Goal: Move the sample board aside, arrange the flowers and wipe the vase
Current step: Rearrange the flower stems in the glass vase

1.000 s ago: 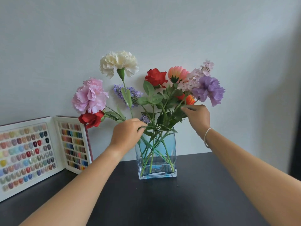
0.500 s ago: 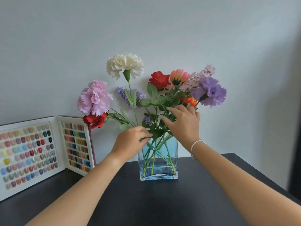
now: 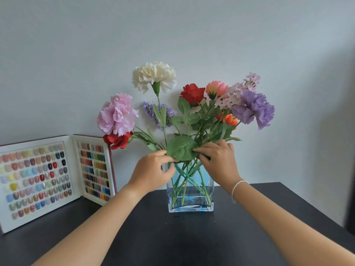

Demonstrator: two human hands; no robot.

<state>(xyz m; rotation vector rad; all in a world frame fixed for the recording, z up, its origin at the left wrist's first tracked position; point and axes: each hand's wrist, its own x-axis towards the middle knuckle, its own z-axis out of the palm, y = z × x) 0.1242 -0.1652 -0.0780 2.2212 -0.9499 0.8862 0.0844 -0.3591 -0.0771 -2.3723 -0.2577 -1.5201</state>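
Right now my left hand (image 3: pixel 153 172) has its fingers curled round the gathered stems just above the mouth of the vase (image 3: pixel 191 205), and my right hand (image 3: pixel 218 162) pinches the edge of a broad green leaf (image 3: pixel 181 148) that lies between the two hands, fingertips on its face. So both grips are closed on the bouquet, one on the stems, one on the leaf; neither hand is free. The flowers (image 3: pixel 192 112) fan out above: a white carnation (image 3: pixel 154 76) stands tallest, a pink carnation (image 3: pixel 116 115) leans out to the left with a red rose (image 3: pixel 117 140) drooping below it, and a purple carnation (image 3: pixel 253 108) hangs to the right. The vase is clear square glass with blue-tinted water, standing on the dark table (image 3: pixel 172 237) near the wall, its stems crossed inside. The sample board (image 3: pixel 38 179) stands open well to the left, leaning against the wall, apart from the vase, so I judge that step done and the arranging to be the one in hand. Next, I think, the leaf needs turning or tucking so it does not mask the stems, while my left hand steadies the bunch so the glass does not tip. The wiping is not yet begun, and I see no cloth in view.
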